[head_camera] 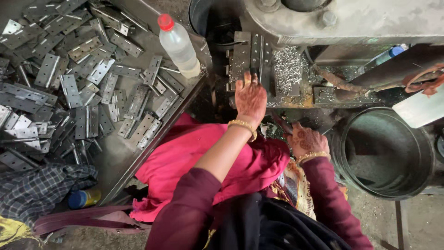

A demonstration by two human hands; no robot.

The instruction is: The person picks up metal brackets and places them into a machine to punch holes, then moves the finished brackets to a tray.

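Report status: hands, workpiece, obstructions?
Left hand pressing hinge plate on machine bed. Right hand low beside bucket, grip unclear. Metal shavings beside plate.

You wear a dark maroon top with long sleeves; on your left arm the sleeve is pushed up near the elbow, on your right arm it reaches to the wrist. Each wrist carries a golden bangle, just behind your left hand (250, 98) and your right hand (307, 141). Your right hand shows a henna pattern with a round motif on its back. Your left hand has rings on the fingers. Below the bangles, a bright pink cloth (203, 157) covers your lap, and a black cloth lies beside it.
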